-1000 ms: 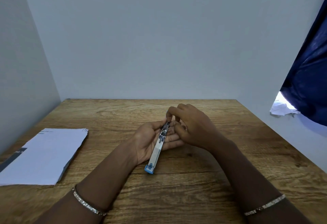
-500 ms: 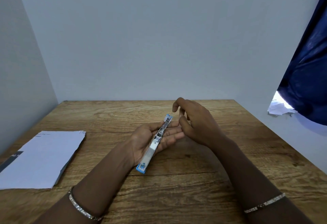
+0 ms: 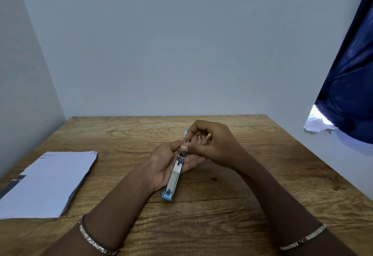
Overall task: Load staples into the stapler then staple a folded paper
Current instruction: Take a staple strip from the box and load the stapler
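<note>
A slim blue and silver stapler point(image 3: 175, 177) lies opened out flat along my left hand point(image 3: 163, 164), metal side up, its blue end near me over the table. My left thumb presses on its far part. My right hand point(image 3: 212, 144) is over the stapler's far end, thumb and forefinger pinched at the metal channel; any staples between them are too small to see. A stack of white paper point(image 3: 44, 183) lies flat on the wooden table point(image 3: 242, 195) at the left, apart from both hands.
Grey walls close the table on the back, left and right. A dark blue cloth point(image 3: 351, 86) hangs at the upper right with crumpled white paper point(image 3: 316, 124) below it. Bracelets are on both wrists.
My right hand, lifted off with fingers apart half a second ago, has come back down onto the stapler's far end with fingers pinched. The left hand still holds the stapler, shifted slightly.
</note>
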